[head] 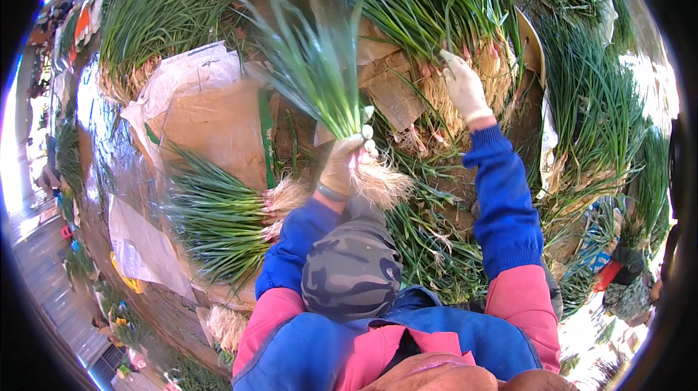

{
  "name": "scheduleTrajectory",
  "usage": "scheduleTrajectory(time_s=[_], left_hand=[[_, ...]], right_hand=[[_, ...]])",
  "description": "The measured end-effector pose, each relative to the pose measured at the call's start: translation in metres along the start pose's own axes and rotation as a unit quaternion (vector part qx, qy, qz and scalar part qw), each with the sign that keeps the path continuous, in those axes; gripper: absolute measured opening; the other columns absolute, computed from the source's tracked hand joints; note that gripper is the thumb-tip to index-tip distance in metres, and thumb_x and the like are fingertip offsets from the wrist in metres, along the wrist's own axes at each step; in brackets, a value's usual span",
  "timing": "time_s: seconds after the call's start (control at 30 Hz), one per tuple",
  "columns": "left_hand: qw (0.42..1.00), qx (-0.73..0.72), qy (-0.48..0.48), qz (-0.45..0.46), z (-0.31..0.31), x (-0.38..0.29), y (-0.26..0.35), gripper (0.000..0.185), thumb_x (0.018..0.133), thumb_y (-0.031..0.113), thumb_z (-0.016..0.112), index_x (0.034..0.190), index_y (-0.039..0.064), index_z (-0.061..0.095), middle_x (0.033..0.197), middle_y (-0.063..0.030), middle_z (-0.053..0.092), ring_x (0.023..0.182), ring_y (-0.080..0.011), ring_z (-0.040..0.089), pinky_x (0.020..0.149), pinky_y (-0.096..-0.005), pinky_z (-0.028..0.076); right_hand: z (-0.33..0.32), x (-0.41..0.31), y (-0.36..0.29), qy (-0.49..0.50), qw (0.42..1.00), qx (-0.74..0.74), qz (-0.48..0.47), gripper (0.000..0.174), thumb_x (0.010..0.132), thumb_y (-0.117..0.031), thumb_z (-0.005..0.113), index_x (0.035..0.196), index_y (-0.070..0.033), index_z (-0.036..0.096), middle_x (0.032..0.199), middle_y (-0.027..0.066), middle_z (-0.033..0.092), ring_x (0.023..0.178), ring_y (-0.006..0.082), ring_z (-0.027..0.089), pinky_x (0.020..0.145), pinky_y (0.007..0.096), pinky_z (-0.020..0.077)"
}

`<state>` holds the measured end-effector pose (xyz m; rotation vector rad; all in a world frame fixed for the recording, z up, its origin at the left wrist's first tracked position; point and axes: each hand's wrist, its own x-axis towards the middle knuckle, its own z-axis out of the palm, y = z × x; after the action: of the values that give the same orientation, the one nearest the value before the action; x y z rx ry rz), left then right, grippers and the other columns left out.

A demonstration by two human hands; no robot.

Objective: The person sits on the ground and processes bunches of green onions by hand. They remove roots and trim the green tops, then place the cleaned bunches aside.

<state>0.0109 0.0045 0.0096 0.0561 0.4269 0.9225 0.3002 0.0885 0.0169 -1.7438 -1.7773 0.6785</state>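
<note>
My gloved left hand [342,164] is closed around the lower stems of a bunch of green garlic or spring onions [330,99]. Its pale roots [384,181] hang out to the right of the fist, and its leaf tips fan out blurred toward the top. My right hand [463,85], in a pale glove, reaches to the stem bases of a large heap of the same plants [436,3]. Its fingertips are at the stems; whether they pinch any is unclear. Long matted roots [491,72] surround that hand.
Bunched plants [223,222] lie on flattened cardboard [212,134] at left. Another heap [158,20] stands beyond, near white sheeting [196,69]. Loose leaves [431,249] litter the ground below my right arm. More plants [589,96] are heaped at right. A camouflage-clad knee [351,271] is between my arms.
</note>
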Motion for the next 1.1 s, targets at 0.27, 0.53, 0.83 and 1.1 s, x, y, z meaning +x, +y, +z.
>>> scheduleTrajectory(time_s=[0.27, 0.53, 0.83, 1.1], left_hand=[[0.994, 0.02, 0.099, -0.038, -0.025, -0.007, -0.016, 0.035, 0.088, 0.011, 0.062, 0.121, 0.002, 0.055, 0.085, -0.0059, 0.062, 0.076, -0.0184, 0.061, 0.066, -0.031, 0.051], [0.975, 0.152, 0.158, -0.033, 0.02, -0.004, -0.018, 0.031, 0.087, 0.012, 0.064, 0.115, 0.001, 0.059, 0.084, -0.0086, 0.066, 0.074, -0.0191, 0.065, 0.064, -0.0296, 0.054], [0.953, 0.263, 0.135, -0.061, 0.004, 0.003, -0.03, 0.021, 0.087, 0.017, 0.066, 0.09, -0.004, 0.069, 0.073, -0.0098, 0.067, 0.055, -0.0129, 0.061, 0.043, -0.0202, 0.042], [0.957, 0.241, 0.163, 0.004, -0.015, 0.005, -0.049, 0.011, 0.083, -0.001, 0.066, 0.093, -0.002, 0.063, 0.071, -0.0092, 0.065, 0.053, -0.0173, 0.061, 0.047, -0.0286, 0.049]], right_hand=[[0.013, -0.024, 0.002, -0.172, 0.976, 0.02, 0.134, 0.033, 0.085, -0.031, 0.065, 0.103, -0.004, 0.068, 0.097, 0.013, 0.068, 0.091, 0.0266, 0.065, 0.084, 0.0343, 0.0497], [0.01, -0.092, -0.067, -0.034, 0.98, 0.081, 0.177, 0.018, 0.084, -0.02, 0.072, 0.094, -0.005, 0.07, 0.077, 0.0116, 0.065, 0.066, 0.0185, 0.061, 0.063, 0.0308, 0.0482], [0.051, -0.108, -0.081, -0.03, 0.956, 0.242, 0.166, 0.025, 0.09, -0.022, 0.064, 0.1, 0.0, 0.069, 0.086, 0.0125, 0.069, 0.078, 0.017, 0.064, 0.073, 0.0299, 0.0497], [0.099, -0.099, -0.072, 0.017, 0.87, 0.37, 0.326, 0.015, 0.09, -0.017, 0.064, 0.09, -0.002, 0.067, 0.071, -0.0005, 0.059, 0.065, 0.0057, 0.052, 0.059, 0.0217, 0.0428]])
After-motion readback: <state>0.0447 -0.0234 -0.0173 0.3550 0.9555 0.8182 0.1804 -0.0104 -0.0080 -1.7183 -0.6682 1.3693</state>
